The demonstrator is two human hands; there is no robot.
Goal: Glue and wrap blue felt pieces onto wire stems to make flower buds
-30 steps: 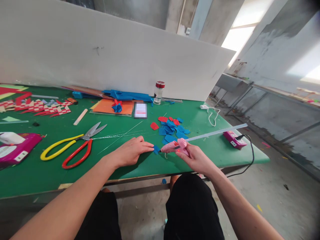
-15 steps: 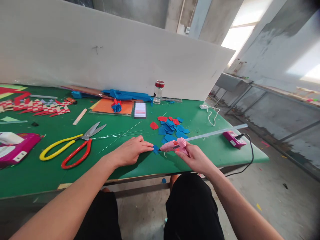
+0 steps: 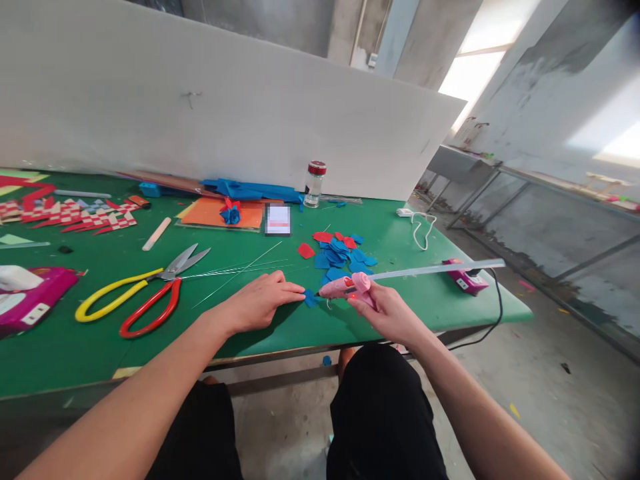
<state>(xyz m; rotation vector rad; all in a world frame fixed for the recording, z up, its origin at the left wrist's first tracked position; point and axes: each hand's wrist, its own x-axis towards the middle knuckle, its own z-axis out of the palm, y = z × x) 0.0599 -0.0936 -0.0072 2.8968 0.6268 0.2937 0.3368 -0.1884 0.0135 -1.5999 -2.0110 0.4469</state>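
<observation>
My right hand (image 3: 393,312) is wrapped round the handle of a pink hot glue gun (image 3: 345,287). A long clear glue stick (image 3: 425,271) sticks out of its back toward the right. The gun's dark nozzle points left and meets a small blue paper petal (image 3: 310,299), or nearly so. On the petal's left edge my left hand (image 3: 265,300) has its fingertips pressed together, holding it down on the green table (image 3: 280,337). Just behind the gun lies a loose pile of blue petals (image 3: 336,252), with several red petals (image 3: 306,251) around it.
Scissors (image 3: 173,270) with yellow and red handles lie left, beside thin wires (image 3: 240,272). Farther back are a red-and-blue paper flower (image 3: 231,213), orange sheets (image 3: 210,219) and a red-lidded glass jar (image 3: 315,183). A pink power strip (image 3: 465,279) sits at the right edge.
The far end of the glue stick has dipped a little and shifted right as the gun tilted slightly. My left hand stays on the blue petal. The whole view has moved slightly.
</observation>
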